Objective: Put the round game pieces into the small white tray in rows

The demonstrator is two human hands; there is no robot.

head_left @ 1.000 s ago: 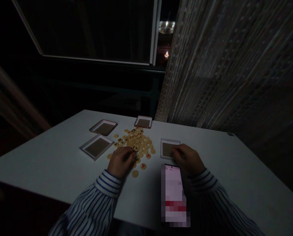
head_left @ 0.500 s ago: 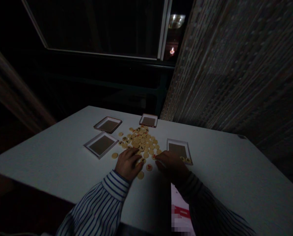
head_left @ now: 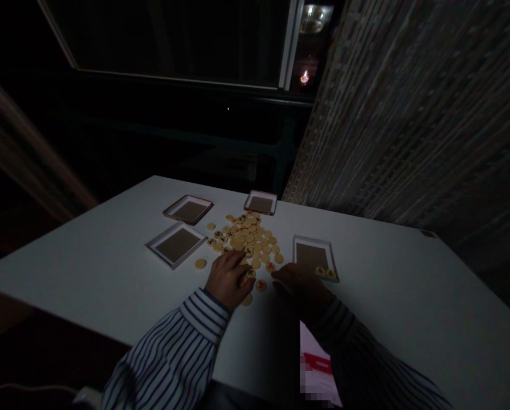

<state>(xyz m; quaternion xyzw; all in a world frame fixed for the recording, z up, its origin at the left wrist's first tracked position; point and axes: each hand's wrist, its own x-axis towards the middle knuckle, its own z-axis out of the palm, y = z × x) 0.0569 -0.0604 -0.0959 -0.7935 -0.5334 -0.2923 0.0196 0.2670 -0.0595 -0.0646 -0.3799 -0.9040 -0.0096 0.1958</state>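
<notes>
Your right hand (head_left: pixel 300 285) has come off the tray (head_left: pixel 312 254) on the right and crossed to the near edge of the heap of discs (head_left: pixel 251 242). It now sits just beside your left hand (head_left: pixel 229 279), which has barely shifted. Two discs (head_left: pixel 325 272) lie in that tray's near corner, while nearly all the rest lie loose on the bench (head_left: pixel 88 267) — so I judge the moving of pieces from heap to tray has hardly begun.

Your left hand lies palm down, its fingers stretched over the nearest discs and touching them; I cannot tell whether it has pinched one. Your right hand is in shadow, loosely curled near a red-marked disc (head_left: pixel 261 285), and I cannot tell whether it holds anything.

The discs are small, flat and round, pale yellow, some marked in red or black. The trays are shallow and square with pale rims and brown floors — they look like card. Two more (head_left: pixel 176 245) (head_left: pixel 188 209) sit toward the left edge and one (head_left: pixel 261 202) by the far edge. The bench is matte white. A lit phone (head_left: pixel 318 364) shows under your striped right sleeve (head_left: pixel 366 364) at the near edge.
</notes>
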